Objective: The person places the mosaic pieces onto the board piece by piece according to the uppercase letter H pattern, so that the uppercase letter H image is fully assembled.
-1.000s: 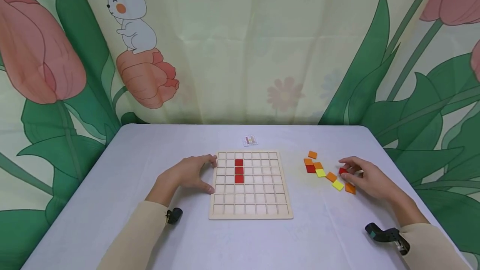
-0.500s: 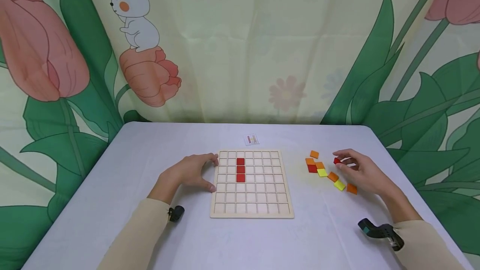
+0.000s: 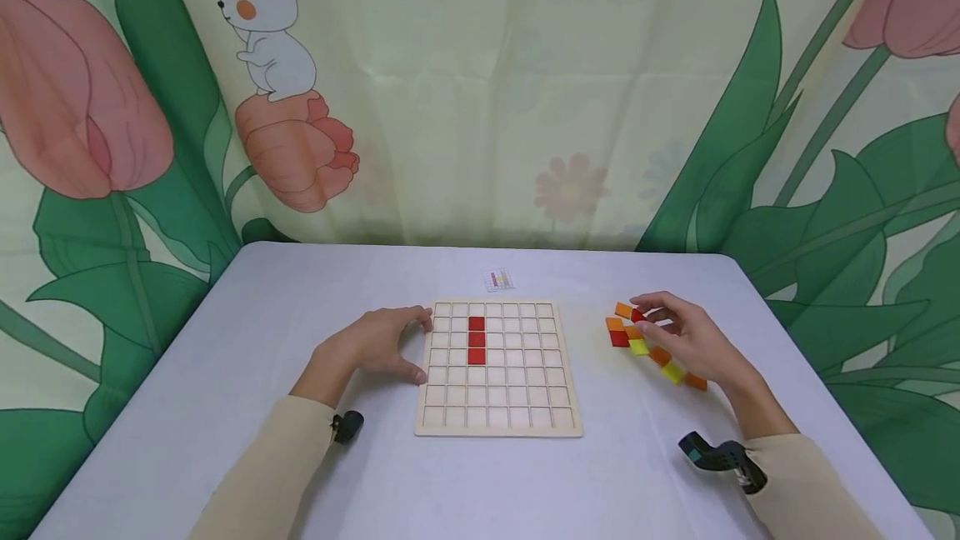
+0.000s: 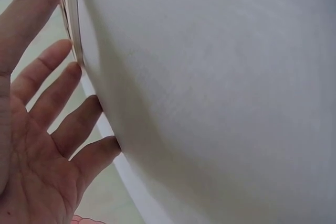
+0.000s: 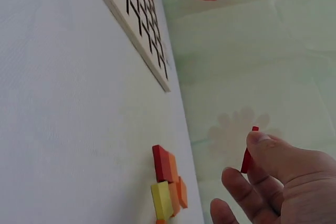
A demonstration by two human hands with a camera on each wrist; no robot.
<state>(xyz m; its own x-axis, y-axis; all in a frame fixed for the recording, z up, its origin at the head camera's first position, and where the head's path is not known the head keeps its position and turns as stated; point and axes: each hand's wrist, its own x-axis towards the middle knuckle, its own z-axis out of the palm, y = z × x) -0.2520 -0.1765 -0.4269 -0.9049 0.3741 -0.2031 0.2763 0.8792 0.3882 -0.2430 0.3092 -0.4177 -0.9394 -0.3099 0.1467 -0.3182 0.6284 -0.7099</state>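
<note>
My right hand (image 3: 690, 336) pinches a red square tile (image 5: 247, 157) between thumb and fingers, raised above the loose tiles. Beneath and beside it, orange, yellow and red tiles lie in a loose diagonal line, among them a yellow tile (image 5: 162, 201) and a red tile (image 3: 619, 339). A pale wooden grid board (image 3: 498, 419) lies in the middle of the table, with three red tiles (image 3: 476, 340) stacked down one column in its upper left part. At the board's left edge, my left hand (image 3: 378, 346) rests with thumb and fingertips touching the frame, fingers spread and fairly straight.
Behind the board lies a small printed pattern card (image 3: 498, 280) on the white tablecloth (image 3: 337, 273). A curtain (image 3: 465, 107) with a rabbit and tulips hangs behind the table's far edge.
My right hand has lifted the red tile from the right end of the loose tiles and moved left over them. My left hand stays at the board's edge.
</note>
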